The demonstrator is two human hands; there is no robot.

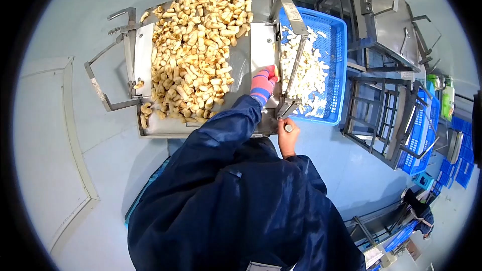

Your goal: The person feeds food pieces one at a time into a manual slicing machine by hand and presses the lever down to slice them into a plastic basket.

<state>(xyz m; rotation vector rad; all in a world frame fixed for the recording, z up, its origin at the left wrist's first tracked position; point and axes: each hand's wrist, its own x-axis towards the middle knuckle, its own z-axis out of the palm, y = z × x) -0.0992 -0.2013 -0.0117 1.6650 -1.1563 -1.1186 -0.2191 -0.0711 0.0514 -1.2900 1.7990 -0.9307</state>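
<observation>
My left hand, in a pink and blue striped glove, is over the white board beside the upright metal cutter frame. Its fingers are closed, and what they hold is too small to make out. My bare right hand wraps round a metal handle at the near end of that frame. Many pale brown, finger-shaped pieces are heaped on the steel table to the left. Smaller white cut pieces lie in the blue basket right of the frame.
A second metal frame stands at the table's left edge. Steel racks and stacked blue baskets are at the right. Farther off at the lower right, a person in dark clothing is partly visible beside another bench.
</observation>
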